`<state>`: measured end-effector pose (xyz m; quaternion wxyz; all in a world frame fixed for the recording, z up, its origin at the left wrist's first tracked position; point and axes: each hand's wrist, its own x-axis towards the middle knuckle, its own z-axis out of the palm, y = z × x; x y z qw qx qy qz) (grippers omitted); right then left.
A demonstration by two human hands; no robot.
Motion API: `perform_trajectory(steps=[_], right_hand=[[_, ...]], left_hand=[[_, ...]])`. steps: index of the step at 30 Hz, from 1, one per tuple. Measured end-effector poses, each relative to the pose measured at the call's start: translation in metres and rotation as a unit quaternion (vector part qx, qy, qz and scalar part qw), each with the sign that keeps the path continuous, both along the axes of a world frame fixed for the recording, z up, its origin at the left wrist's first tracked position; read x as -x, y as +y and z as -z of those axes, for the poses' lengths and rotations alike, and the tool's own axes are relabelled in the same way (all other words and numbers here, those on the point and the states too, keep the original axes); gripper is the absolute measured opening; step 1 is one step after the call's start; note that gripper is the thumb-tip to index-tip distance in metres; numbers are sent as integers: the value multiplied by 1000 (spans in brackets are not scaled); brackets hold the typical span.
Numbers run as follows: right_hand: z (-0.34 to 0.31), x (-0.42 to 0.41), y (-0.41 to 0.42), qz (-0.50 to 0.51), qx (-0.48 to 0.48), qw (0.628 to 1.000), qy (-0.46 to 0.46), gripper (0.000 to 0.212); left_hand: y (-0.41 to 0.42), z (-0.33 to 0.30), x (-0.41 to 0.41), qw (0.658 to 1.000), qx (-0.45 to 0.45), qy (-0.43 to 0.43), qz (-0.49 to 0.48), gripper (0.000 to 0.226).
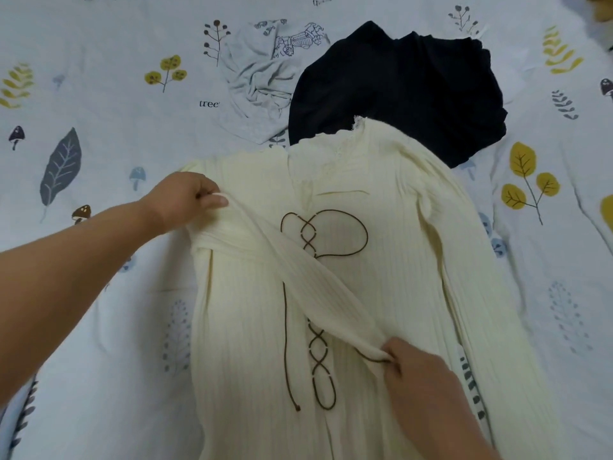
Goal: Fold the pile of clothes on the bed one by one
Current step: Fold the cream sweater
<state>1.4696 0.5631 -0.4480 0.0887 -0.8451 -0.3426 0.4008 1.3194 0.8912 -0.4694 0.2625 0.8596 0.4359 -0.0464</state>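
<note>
the left hand is clenched on the shoulder end of the cream sweater's near sleeve, thumb on top and fingers curled under the fold of knit. the right hand pinches the cuff end of that same sleeve between thumb and curled fingers, just beside a strand of the brown cord. the sleeve is stretched between the two hands as a flattened band, running diagonally across the sweater's front from upper left to lower right. the sweater is a soft ribbed knit with narrow vertical ridges, a frilled neckline and thin cord laced in crossing loops down the middle. it lies flat on the bedsheet, long axis running away from the person, neck at the far end. its collar overlaps a crumpled black garment, with a rumpled grey printed garment beside that. the sheet is pale cotton printed with leaves and mushrooms.
</note>
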Motion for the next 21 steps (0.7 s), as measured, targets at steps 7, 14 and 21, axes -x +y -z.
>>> perform_trajectory(steps=[7, 14, 21], right_hand=[[-24, -38, -2, 182, -84, 967, 160, 25], [18, -29, -13, 147, -13, 988, 42, 24], [33, -32, -30, 55, 21, 966, -253, 14]], left_hand=[[22, -28, -10, 993, -46, 109, -9, 39], [-14, 9, -24, 982, -159, 105, 13, 51], [-30, 42, -12, 976, -128, 170, -54, 81]])
